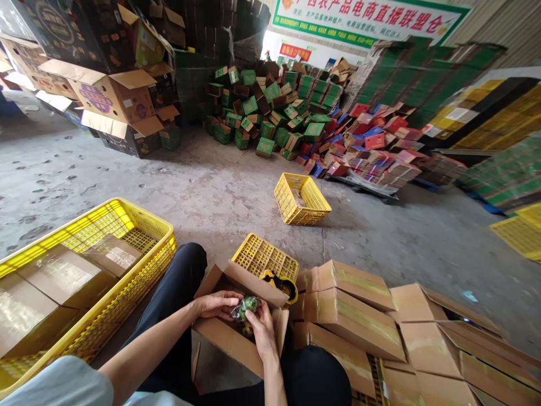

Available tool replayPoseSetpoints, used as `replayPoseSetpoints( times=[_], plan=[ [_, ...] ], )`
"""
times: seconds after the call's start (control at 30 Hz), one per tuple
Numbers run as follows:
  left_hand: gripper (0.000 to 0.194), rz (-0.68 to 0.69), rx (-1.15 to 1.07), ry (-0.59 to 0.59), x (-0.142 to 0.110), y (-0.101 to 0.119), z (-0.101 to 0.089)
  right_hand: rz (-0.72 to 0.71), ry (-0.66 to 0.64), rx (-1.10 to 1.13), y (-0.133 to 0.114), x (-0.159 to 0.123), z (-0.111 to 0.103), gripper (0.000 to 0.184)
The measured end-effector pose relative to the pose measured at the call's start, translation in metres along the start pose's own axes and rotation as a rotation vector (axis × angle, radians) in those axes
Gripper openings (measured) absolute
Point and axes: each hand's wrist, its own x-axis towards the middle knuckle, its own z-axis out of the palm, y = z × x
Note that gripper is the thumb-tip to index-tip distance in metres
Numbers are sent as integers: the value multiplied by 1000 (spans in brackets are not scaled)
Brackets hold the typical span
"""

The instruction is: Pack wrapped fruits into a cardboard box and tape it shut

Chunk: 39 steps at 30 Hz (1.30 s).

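Between my two hands is a small clear plastic bag of green fruit (247, 307), above an open cardboard box (230, 341). The fingers of my left hand (216, 305) pinch the bag's left end. My right hand (262, 329) grips its right side with thumb and fingers. Inside the box, yellowish items (246, 329) show partly beneath the bag; my hands hide the rest. A yellow and black tape dispenser (279, 283) lies at the box's far right corner, by a yellow crate (264, 256) with its slatted face up.
To my left stands a long yellow crate (167, 239) holding closed cartons. Taped cardboard boxes (350, 316) are stacked at my right. Another yellow basket (302, 200) sits on the concrete floor (203, 186) ahead. Heaps of green cartons (270, 115) and red-blue cartons (372, 141) lie farther back.
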Motion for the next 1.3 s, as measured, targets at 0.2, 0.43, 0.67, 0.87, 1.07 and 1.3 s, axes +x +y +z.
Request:
replayPoseSetpoints(
  times=[0.2,0.43,0.67,0.87,1.07,1.3],
  plan=[
    [72,22,22,-26,-2,-1,1,22,-49,-17,-1,-6,0,81],
    [59,20,6,35,-1,0,1,-30,-15,-212,-4,0,-3,55],
    [64,31,2,33,-1,-1,-1,23,135,-182,-1,5,-8,56],
    [70,85,81,0,-2,0,2,57,243,-160,5,8,-12,55],
    [64,100,107,22,-3,2,5,94,272,-205,7,7,-12,61],
    [64,105,87,7,-3,1,4,91,251,-254,5,6,-12,62]
  ],
)
